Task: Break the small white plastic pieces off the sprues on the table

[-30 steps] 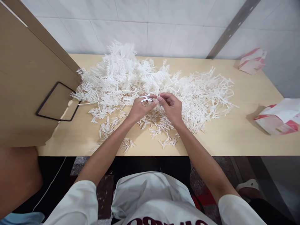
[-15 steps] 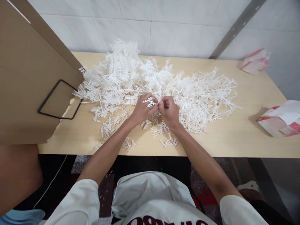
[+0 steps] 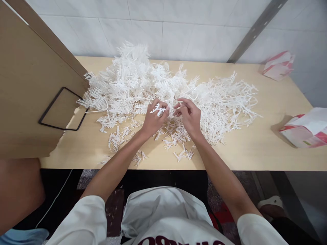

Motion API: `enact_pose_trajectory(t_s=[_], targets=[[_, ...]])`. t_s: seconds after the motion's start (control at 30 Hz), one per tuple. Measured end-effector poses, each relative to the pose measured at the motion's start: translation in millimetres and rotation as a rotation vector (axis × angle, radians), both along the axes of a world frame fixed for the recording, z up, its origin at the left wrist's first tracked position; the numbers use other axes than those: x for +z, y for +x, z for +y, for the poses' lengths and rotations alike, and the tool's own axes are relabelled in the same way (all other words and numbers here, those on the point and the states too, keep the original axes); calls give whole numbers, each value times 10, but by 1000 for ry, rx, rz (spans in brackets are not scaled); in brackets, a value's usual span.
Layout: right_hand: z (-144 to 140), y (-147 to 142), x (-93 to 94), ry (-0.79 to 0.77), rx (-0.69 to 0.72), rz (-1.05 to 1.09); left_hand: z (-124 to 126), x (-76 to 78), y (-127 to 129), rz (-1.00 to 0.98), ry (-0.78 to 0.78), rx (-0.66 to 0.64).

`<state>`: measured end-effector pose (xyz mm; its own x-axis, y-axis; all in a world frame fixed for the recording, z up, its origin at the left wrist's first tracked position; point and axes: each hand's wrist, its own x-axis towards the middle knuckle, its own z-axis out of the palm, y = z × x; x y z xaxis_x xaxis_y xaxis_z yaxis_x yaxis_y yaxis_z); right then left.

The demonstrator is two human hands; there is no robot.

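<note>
A wide heap of white branched plastic sprigs lies across the wooden tabletop. In front of it, my left hand is closed round a small white branched sprig, whose forked tips stick out over the back of the fingers. My right hand is a short way to the right, its fingers apart and bent toward the heap, and I see nothing held in it. Smaller loose white pieces are scattered on the table below both hands.
A torn cardboard sheet stands at the left, with a black wire frame against it. Two red-and-white paper packets are on the right of the table. Another person's limb shows at lower left.
My right hand has moved away from the left hand, to the right, and its pinched fingers have opened. The left hand has shifted slightly left, still holding the sprig.
</note>
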<state>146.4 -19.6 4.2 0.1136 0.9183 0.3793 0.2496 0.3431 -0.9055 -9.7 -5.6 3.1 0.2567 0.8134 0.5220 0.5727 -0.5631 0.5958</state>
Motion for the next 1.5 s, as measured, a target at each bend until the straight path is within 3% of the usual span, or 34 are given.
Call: enact_pose_trajectory(t_s=[0.13,0.4,0.5,0.6,0.73,0.87,1.0,1.2,1.37,1.5], targets=[[-14,-21,78,-30,131,-60,48,45,-54,-97,-10,-48],[23,-33,16,-58,194,-36,-27,62,-30,-10,-73,-88],[12,-21,8,-31,153,-97,-38,41,-44,47,-47,-159],[-20,-27,10,62,44,-250,-24,25,-73,56,-13,-141],[-17,-39,-3,191,-33,-367,0,56,-90,-67,-55,-70],[23,-18,-13,279,-23,-400,8,90,-69,-197,-132,-107],[6,-23,9,212,29,-387,21,77,-69,-231,-167,-107],[-42,-64,76,33,109,-188,46,65,-111,-156,-114,-171],[-9,-33,86,-29,193,-205,48,100,-99,-189,-170,-176],[-20,-37,82,-24,164,-288,41,133,-84,-225,-222,-220]])
